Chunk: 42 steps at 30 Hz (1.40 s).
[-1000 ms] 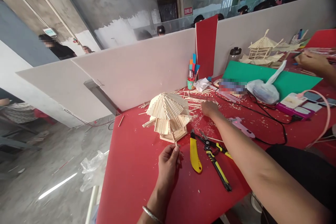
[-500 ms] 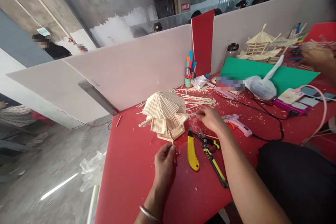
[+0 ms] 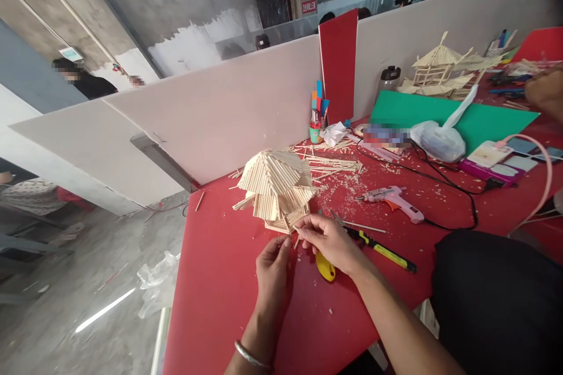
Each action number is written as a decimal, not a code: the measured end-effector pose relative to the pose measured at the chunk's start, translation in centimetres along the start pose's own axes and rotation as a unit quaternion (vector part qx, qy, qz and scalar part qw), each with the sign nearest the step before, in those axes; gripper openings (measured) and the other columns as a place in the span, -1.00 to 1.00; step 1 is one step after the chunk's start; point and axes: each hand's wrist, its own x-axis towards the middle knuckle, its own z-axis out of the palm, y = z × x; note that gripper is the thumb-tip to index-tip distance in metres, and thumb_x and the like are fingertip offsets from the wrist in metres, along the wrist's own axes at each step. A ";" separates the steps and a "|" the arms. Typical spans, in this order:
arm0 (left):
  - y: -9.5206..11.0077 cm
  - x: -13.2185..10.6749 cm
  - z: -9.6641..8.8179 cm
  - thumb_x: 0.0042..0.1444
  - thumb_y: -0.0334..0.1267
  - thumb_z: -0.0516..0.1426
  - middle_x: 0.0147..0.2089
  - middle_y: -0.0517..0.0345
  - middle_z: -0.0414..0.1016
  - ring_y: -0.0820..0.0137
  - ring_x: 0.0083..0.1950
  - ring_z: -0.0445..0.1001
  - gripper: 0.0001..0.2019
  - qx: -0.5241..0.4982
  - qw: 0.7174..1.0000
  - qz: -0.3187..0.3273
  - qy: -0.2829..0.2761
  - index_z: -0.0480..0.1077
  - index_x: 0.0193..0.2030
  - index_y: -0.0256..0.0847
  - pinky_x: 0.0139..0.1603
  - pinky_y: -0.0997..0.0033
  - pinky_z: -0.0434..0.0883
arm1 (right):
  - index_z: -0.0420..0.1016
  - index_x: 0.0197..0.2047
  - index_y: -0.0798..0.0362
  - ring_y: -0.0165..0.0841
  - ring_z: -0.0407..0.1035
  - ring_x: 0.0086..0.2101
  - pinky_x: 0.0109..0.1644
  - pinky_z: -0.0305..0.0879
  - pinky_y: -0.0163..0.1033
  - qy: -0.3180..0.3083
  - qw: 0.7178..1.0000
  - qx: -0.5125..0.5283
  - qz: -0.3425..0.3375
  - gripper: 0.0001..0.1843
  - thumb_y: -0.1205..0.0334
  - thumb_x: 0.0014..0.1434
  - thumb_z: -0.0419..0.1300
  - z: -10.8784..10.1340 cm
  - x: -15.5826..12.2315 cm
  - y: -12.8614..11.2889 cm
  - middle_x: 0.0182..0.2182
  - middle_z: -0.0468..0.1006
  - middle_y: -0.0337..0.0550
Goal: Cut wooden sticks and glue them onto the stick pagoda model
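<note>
The left hand has its thumb and forefinger pinched together, and the right hand is pinched likewise just beside it, the two sets of fingertips close to each other; what, if anything, sits between either pair I cannot tell. Directly beyond the fingertips, the stick house stands upright on the red table, the near edge of its base just beside them; whether they touch it cannot be made out. On the near side of the right fingers lies the yellow cutter, partly hidden by that hand. To the right of the same fingers are the black-and-yellow pliers, also partly covered, with a thin stick near them. Farther right of the fingers and a little beyond lies the pink glue gun. Loose sticks spread well beyond the right fingers, and past these, farther still from the fingertips, stands a small green cup beside crumpled white paper
</note>
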 end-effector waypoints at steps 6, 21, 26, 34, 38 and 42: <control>0.7 -0.2 0.0 -0.03 -0.05 0.34 -0.69 0.39 0.16 0.62 -0.65 0.05 -0.67 -0.059 0.998 -0.022 -0.029 0.52 -0.23 -0.26 -0.62 0.57 0.08 | 0.50 -0.19 0.02 -0.39 0.44 -0.41 -0.41 0.37 -0.33 -0.005 1.000 -0.012 0.011 -0.70 -0.02 0.15 0.19 1.3 -0.3 0.8 -0.35 0.56 -0.20; 1.7 -0.4 -0.1 -0.14 -0.08 0.39 -0.67 0.43 0.11 0.64 -0.66 0.01 -0.65 -0.095 0.992 -0.070 -0.032 0.39 -0.38 -0.23 -0.62 0.59 0.00 | 0.58 -0.31 0.00 -0.35 0.47 -0.34 -0.27 0.31 -0.33 -0.006 0.981 -0.177 -0.075 -0.71 0.01 0.23 0.13 1.9 -1.0 -0.1 -0.40 0.61 -0.24; 1.7 -0.4 0.0 -0.09 -0.04 0.36 -0.64 0.40 0.13 0.64 -0.66 0.01 -0.66 -0.102 0.990 -0.071 -0.060 0.42 -0.35 -0.24 -0.63 0.58 -0.02 | 0.57 -0.32 -0.01 -0.36 0.46 -0.38 -0.32 0.28 -0.34 0.015 0.978 -0.185 -0.094 -0.71 0.02 0.25 0.11 1.8 -1.2 -0.7 -0.42 0.61 -0.23; 1.8 -0.2 -0.1 -0.07 -0.07 0.34 -0.56 0.34 0.25 0.63 -0.63 0.08 -0.64 -0.111 0.989 -0.071 -0.065 0.49 -0.22 -0.27 -0.64 0.58 0.01 | 0.59 -0.27 -0.02 -0.30 0.51 -0.29 -0.22 0.36 -0.30 0.140 0.965 -0.176 -0.132 -0.73 0.00 0.20 0.16 1.6 -0.6 -3.8 -0.32 0.65 -0.15; 1.8 -0.3 -0.1 -0.05 -0.02 0.32 -0.58 0.34 0.23 0.62 -0.63 0.07 -0.63 -0.106 0.990 -0.074 -0.065 0.49 -0.22 -0.27 -0.64 0.57 -0.01 | 0.59 -0.32 -0.01 -0.30 0.51 -0.34 -0.28 0.34 -0.31 0.138 0.968 -0.175 -0.111 -0.72 -0.01 0.18 0.17 2.0 -0.1 -4.3 -0.39 0.65 -0.17; 1.9 -0.3 -0.1 -0.03 -0.01 0.30 -0.62 0.35 0.19 0.61 -0.64 0.05 -0.64 -0.100 0.990 -0.080 -0.066 0.48 -0.25 -0.26 -0.64 0.57 -0.02 | 0.58 -0.35 -0.01 -0.33 0.48 -0.39 -0.33 0.32 -0.33 0.146 0.971 -0.162 -0.104 -0.71 -0.03 0.18 0.17 2.2 0.3 -4.1 -0.44 0.63 -0.19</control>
